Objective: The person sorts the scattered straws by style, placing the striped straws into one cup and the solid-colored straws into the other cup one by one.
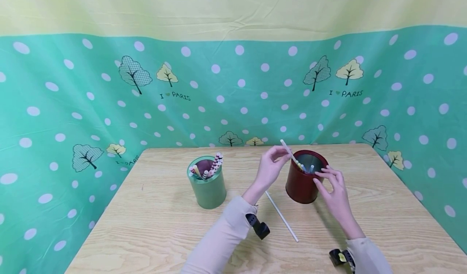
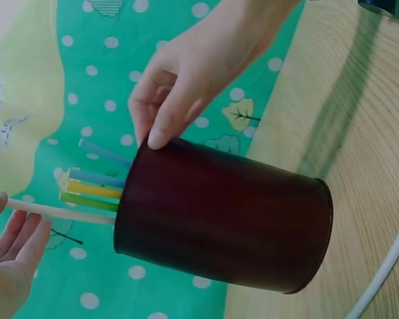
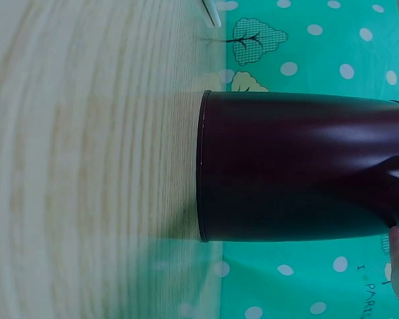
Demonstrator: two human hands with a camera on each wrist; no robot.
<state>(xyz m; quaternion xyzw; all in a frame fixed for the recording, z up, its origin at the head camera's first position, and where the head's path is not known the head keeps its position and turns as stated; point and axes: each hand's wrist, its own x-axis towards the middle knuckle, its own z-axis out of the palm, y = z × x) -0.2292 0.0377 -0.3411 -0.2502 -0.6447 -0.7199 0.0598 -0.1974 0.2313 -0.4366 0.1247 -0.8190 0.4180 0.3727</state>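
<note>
My left hand [image 1: 269, 169] pinches a white straw [image 1: 286, 146] between thumb and fingers at the left rim of a dark red canister [image 1: 300, 188]. The straw slants, its lower end inside the canister. In the left wrist view, blue, yellow [image 2: 94, 190] and green straws [image 2: 86, 201] stick out beside it. My right hand [image 1: 335, 193] grips the canister's rim on the right, with the thumb on the near side. The canister stands upright on the table; its lower inside is hidden.
A light green canister [image 1: 209, 193] with several striped straws [image 1: 218, 160] stands to the left on the wooden table [image 1: 153, 229]. Another white straw [image 1: 282, 218] lies between my forearms. A green dotted cloth [image 1: 251, 79] hangs behind the table and along its sides.
</note>
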